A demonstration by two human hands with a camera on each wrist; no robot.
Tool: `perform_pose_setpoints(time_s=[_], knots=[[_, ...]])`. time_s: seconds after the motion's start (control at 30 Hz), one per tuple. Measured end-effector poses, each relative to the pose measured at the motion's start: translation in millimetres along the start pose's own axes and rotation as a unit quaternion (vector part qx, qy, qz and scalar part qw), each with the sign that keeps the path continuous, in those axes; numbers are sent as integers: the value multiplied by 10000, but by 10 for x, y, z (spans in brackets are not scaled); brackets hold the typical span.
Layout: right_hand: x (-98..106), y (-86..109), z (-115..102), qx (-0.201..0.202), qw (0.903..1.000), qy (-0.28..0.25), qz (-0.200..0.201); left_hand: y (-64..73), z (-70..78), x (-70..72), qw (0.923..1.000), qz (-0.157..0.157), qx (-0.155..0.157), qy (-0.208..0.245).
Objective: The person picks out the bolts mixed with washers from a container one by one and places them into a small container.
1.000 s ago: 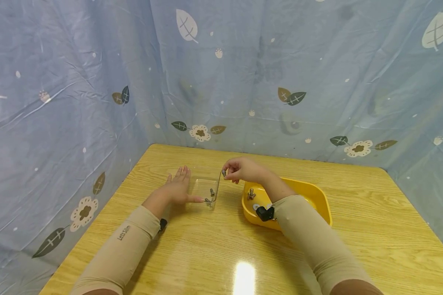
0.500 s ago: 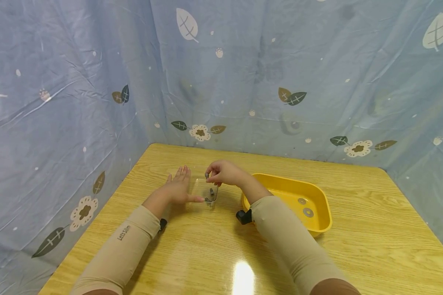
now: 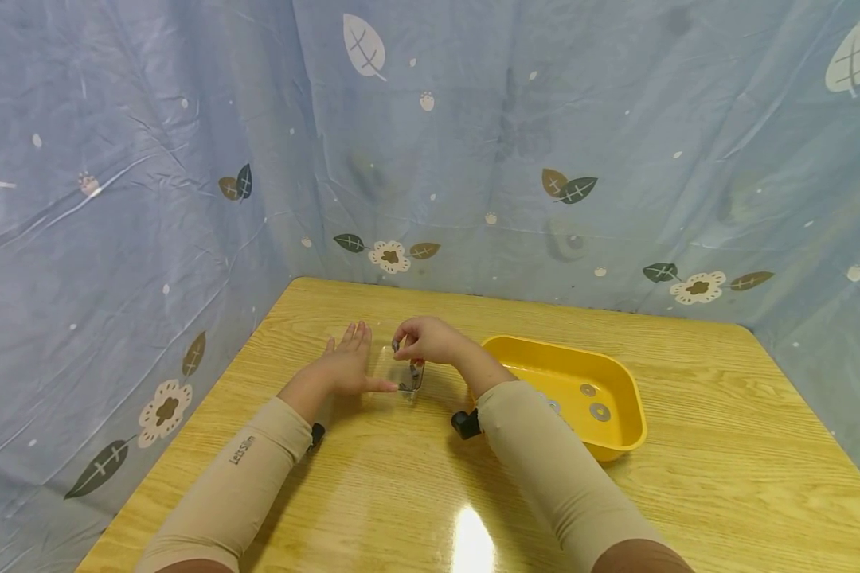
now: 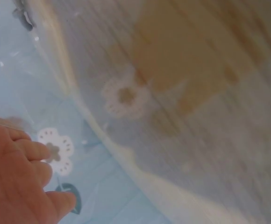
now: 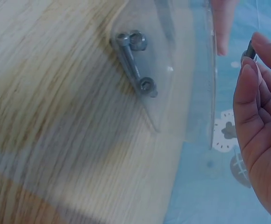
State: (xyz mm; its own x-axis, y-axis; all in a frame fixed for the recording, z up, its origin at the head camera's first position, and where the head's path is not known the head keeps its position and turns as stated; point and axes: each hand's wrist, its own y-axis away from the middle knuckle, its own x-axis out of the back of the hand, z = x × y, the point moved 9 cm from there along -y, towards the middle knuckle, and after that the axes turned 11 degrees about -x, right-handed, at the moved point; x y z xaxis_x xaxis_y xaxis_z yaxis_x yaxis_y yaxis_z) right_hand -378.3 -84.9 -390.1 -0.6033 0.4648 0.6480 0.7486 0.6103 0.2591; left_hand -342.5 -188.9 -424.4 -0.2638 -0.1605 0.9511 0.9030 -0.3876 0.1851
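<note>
A clear plastic box [image 3: 385, 366] stands on the table, with several socket-head bolts [image 5: 146, 86] lying inside. My left hand [image 3: 344, 368] rests at its left side, fingers straight and spread, and the thumb reaches along the near side. Over the box, my right hand [image 3: 430, 341] pinches a small metal bolt [image 5: 250, 52] between thumb and fingertips. In the left wrist view, the fingers of the left hand [image 4: 21, 172] show beside the transparent wall.
Right of the box is a yellow tray [image 3: 634, 398], partly covered by the right forearm. Flat washers [image 3: 600, 411] lie in it. The wooden table [image 3: 724, 414] is bordered by a blue patterned curtain [image 3: 473, 159] at the back and sides.
My right hand has moved left from beside the tray to over the box, carrying the bolt. The left hand stays in place. Bolts earlier seen in the tray are now hidden by the right arm.
</note>
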Motion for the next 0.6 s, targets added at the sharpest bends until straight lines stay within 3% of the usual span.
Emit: perform_pose_setpoints(time_s=[0.33, 0.6], knots=[[-37, 19, -13, 47, 9996, 276, -43, -1, 14, 2, 10000, -26, -19, 34], [37, 60, -25, 74, 9998, 195, -8, 0, 18, -3, 10000, 1, 22, -19]])
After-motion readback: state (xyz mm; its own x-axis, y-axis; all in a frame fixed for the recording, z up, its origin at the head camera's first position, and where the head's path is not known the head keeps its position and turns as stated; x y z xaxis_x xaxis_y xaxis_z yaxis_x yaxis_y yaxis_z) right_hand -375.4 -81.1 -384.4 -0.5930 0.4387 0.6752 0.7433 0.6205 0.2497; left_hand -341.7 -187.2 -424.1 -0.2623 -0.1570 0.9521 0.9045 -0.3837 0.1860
